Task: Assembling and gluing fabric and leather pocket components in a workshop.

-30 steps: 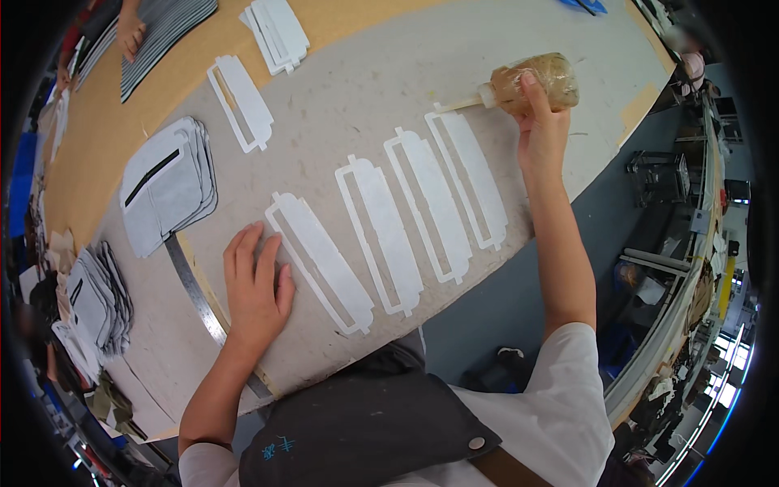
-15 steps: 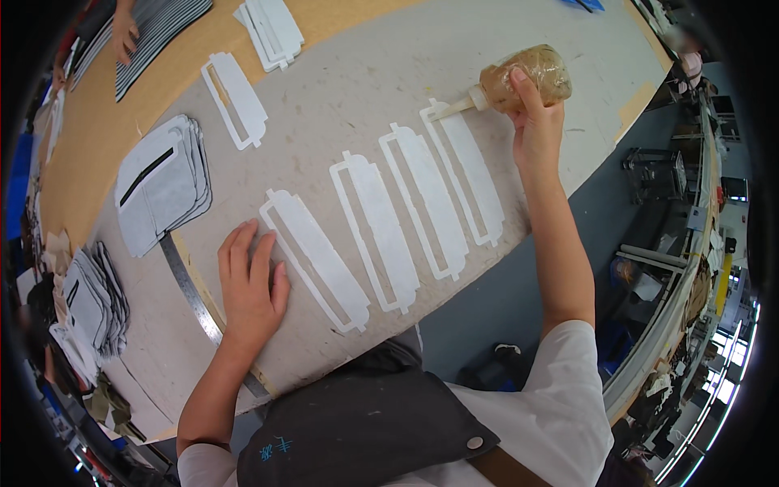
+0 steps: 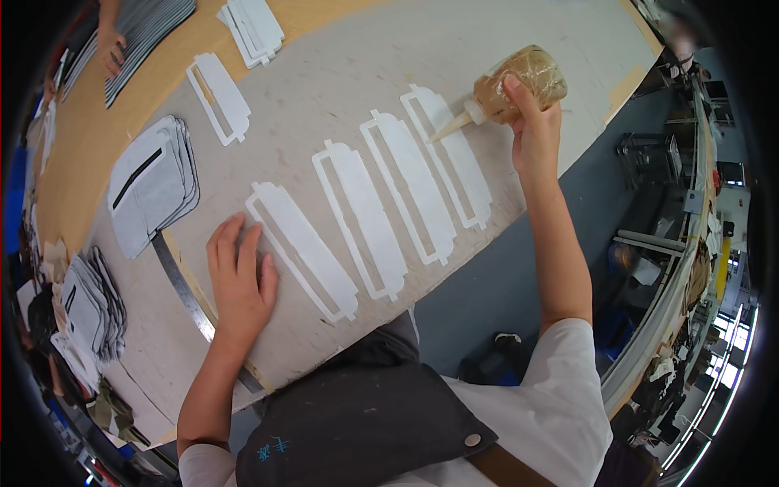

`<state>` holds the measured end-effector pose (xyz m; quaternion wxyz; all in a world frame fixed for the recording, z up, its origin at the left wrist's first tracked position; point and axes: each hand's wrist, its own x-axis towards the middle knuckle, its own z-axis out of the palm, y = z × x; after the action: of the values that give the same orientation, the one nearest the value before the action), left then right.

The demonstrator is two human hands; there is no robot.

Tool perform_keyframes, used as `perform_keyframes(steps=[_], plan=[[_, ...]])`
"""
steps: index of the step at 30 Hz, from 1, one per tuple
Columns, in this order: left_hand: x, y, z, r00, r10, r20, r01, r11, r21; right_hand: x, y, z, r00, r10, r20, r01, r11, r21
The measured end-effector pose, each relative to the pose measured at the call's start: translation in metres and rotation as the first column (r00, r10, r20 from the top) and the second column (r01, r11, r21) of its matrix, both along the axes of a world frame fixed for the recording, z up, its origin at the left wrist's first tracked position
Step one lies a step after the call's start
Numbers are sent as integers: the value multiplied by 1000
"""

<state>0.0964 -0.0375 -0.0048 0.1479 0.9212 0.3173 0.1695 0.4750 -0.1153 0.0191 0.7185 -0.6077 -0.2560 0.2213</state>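
Observation:
My right hand [image 3: 535,130] is wrapped round a cloudy, tan squeeze bottle [image 3: 523,77], which is tilted with its long nozzle pointing down and left. The nozzle tip is at the slotted side of the far-right white piece [image 3: 458,166]; whether it touches cannot be told. Left of that piece lie three similar flat white pieces, each with a long narrow cutout: one [image 3: 414,187], another [image 3: 365,219] and the nearest [image 3: 307,256]. My left hand [image 3: 242,284] rests on the table with fingers stretched, just left of the nearest piece, holding nothing.
On the left lie a stack of grey-white panels [image 3: 154,183] with a black slit and a second stack [image 3: 93,304]. A metal ruler [image 3: 180,284] runs by my left wrist. More white pieces [image 3: 253,32] lie farther off, near another person's hand [image 3: 112,53] and striped fabric.
The bottle's nozzle tip has moved from the top end of the far-right piece down along its slotted side. My left hand stays flat; the whole view has shifted slightly.

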Motion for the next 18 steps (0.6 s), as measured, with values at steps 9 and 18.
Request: perform_keyframes(steps=[9,18], plan=[[1,2,-2,1000,-1,21,1,1000,1,-8,-27,4,1000,-8,-24,6,998,-63],[-1,4,-4,1000,-10,0,10,1000,10,-15,-57,3,999,-31,-45,25,992,-126]])
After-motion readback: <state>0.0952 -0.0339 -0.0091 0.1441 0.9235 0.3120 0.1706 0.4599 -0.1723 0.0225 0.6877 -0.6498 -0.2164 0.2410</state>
